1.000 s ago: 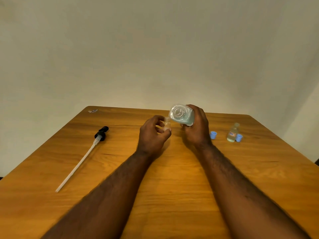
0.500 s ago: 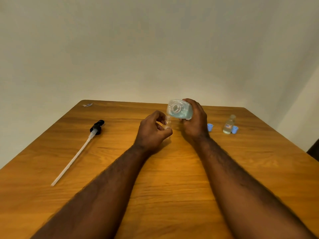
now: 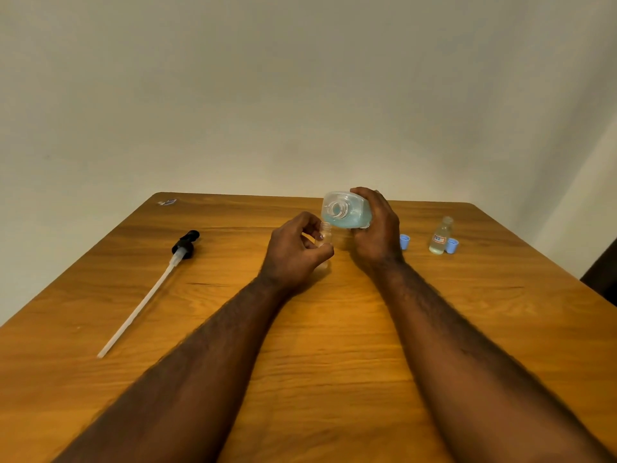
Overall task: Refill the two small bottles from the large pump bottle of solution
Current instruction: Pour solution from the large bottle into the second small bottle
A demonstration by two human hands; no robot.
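Left hand: the left hand (image 3: 297,252) has its fingers and thumb curled round a small clear bottle (image 3: 325,233), holding it upright near the middle of the table (image 3: 317,329).
Right hand: the right hand (image 3: 375,235) grips the big bottle (image 3: 345,210) round its body.
Big bottle: it is tipped on its side, its open mouth just above the small clear bottle's top. Blue liquid sits in its low side.
Other small bottle: the second small bottle (image 3: 440,235) stands upright on the right, with pale liquid inside.
Blue caps: one blue cap (image 3: 452,245) sits just beside the second small bottle; the other cap (image 3: 404,242) lies next to the right hand.
Pump: the pump (image 3: 185,243), with a black head and a long white tube, lies flat on the left, well apart from both hands.
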